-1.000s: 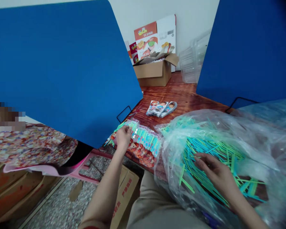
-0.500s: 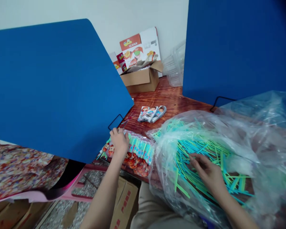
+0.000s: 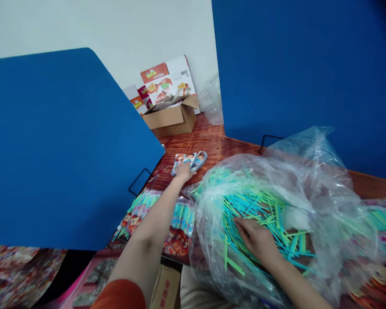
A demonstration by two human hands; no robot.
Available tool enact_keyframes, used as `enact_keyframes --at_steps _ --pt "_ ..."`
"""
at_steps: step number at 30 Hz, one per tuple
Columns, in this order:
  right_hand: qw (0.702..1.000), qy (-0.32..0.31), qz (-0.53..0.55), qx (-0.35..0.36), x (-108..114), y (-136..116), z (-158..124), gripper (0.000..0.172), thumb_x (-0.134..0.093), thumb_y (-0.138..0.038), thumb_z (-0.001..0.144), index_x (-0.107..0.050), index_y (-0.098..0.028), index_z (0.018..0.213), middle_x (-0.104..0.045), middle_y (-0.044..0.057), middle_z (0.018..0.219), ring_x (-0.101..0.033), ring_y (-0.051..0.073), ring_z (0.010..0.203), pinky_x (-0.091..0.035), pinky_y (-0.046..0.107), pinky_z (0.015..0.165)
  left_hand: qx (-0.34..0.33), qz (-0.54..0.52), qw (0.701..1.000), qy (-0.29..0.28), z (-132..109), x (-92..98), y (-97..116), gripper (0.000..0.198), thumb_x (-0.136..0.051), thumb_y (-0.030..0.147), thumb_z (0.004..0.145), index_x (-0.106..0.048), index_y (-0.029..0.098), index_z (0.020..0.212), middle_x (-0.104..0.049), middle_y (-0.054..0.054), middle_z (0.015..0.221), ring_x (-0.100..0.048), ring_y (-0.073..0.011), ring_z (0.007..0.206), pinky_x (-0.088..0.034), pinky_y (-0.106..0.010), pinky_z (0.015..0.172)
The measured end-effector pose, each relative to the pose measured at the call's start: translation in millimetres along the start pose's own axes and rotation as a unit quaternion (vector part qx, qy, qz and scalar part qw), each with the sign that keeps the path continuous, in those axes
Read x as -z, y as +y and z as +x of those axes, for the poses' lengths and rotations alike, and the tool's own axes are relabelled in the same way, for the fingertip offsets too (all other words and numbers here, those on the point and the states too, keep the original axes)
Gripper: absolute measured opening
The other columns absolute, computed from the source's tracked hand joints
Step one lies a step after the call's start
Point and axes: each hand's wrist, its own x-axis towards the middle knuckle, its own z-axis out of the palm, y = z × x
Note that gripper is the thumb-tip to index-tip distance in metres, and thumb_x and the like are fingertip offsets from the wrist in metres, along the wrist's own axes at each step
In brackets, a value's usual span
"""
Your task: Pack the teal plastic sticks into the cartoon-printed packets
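Observation:
My left hand reaches forward with fingers spread, touching the small stacks of printed cartoon pieces on the table. Under that forearm lies a row of clear packets with green-blue sticks and red-haired cartoon figures in them. A big clear plastic bag spreads open at the right, full of loose thin green and blue plastic sticks. Over these sticks is my right hand, its fingers curled and pressed together. Whatever it may hold is hidden from view.
Blue panels on wire feet stand left and right on the wood-patterned table. Against the wall are an open cardboard box, a printed carton and clear plastic containers. More packets lie far right.
My left hand has left the row of packets and moved forward to the printed stacks. My right hand remains over the sticks. The view has shifted to the right.

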Motion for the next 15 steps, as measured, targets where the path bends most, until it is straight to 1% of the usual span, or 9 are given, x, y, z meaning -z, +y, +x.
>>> enact_keyframes --at_steps 2,5,9,12,15 --pt "1.000 -0.013 -0.013 0.012 0.8 -2.6 1.0 0.023 -0.045 -0.018 0.099 -0.067 -0.018 0.106 -0.077 0.008 0.091 -0.075 0.022 0.081 -0.059 0.031 0.070 0.016 0.000 1.000 -0.013 7.9 -7.5 1.4 0.076 -0.069 0.051 0.081 -0.043 0.021 0.146 -0.035 -0.021 0.155 -0.031 -0.0404 0.143 -0.030 -0.052 0.112" --pt "0.999 -0.023 -0.026 0.017 2.3 -6.2 3.5 0.025 -0.042 -0.017 0.100 -0.066 -0.018 0.106 -0.076 0.007 0.087 -0.074 0.021 0.077 -0.058 0.031 0.068 0.034 0.002 0.999 -0.016 13.7 -13.7 0.5 0.074 -0.070 0.048 0.080 -0.043 0.024 0.144 -0.032 -0.020 0.156 -0.033 -0.0405 0.143 -0.031 -0.054 0.111" --pt "0.999 -0.034 -0.026 0.014 2.2 -8.3 4.4 0.025 -0.042 -0.017 0.099 -0.066 -0.018 0.106 -0.076 0.007 0.088 -0.073 0.021 0.075 -0.058 0.031 0.067 0.035 0.000 0.999 -0.016 17.8 -15.9 -3.5 0.072 -0.072 0.047 0.078 -0.044 0.029 0.141 -0.030 -0.016 0.157 -0.040 -0.0377 0.138 -0.035 -0.050 0.108" --pt "0.999 -0.043 -0.024 0.012 1.2 -9.2 3.4 0.025 -0.042 -0.016 0.098 -0.066 -0.017 0.106 -0.075 0.008 0.086 -0.073 0.022 0.075 -0.058 0.032 0.066 0.027 -0.009 0.999 -0.021 21.0 -15.2 -6.9 0.069 -0.074 0.047 0.076 -0.047 0.029 0.137 -0.033 -0.015 0.154 -0.045 -0.0367 0.134 -0.039 -0.047 0.105" --pt "0.999 -0.050 -0.019 0.008 0.9 -10.8 3.8 0.026 -0.041 -0.014 0.098 -0.067 -0.017 0.104 -0.074 0.008 0.084 -0.072 0.022 0.074 -0.058 0.032 0.065 0.017 -0.024 0.999 -0.028 22.8 -12.8 -10.0 0.075 -0.080 0.043 0.070 -0.046 0.029 0.136 -0.033 -0.015 0.152 -0.046 -0.0377 0.133 -0.042 -0.046 0.102"
